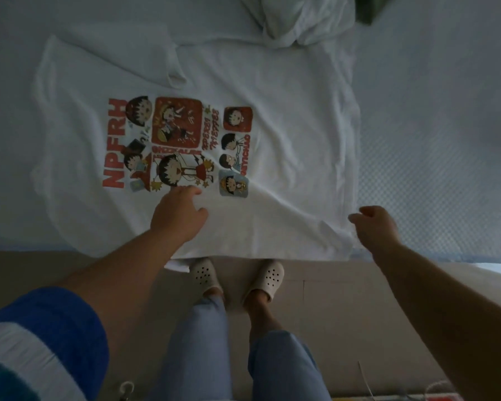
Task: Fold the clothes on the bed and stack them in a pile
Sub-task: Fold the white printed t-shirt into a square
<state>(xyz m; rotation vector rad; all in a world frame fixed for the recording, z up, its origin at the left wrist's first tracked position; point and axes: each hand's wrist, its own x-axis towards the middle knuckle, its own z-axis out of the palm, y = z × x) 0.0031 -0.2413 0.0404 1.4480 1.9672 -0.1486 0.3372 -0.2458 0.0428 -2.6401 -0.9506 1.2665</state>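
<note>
T-shirt (287,169), soft white cotton, lies wrinkled, spread flat.

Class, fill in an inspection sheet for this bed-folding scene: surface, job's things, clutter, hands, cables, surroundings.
Surface: pale blue textured bed, its near edge at the person's feet.
Job's things: white printed T-shirt spread flat, print up, one sleeve folded onto the body; crumpled white garment at the far edge; green item at the top edge, kind unclear. No pile seen.
Clutter: nothing seen on the bed.
Hands: left hand rests on the shirt below the print, fingers fairly straight; right hand curled at the shirt's right corner, grip on cloth not certain.
Cables: thin line on the floor, lower right, kind unclear.
Surroundings: beige floor, white clogs, blue jeans.
</note>
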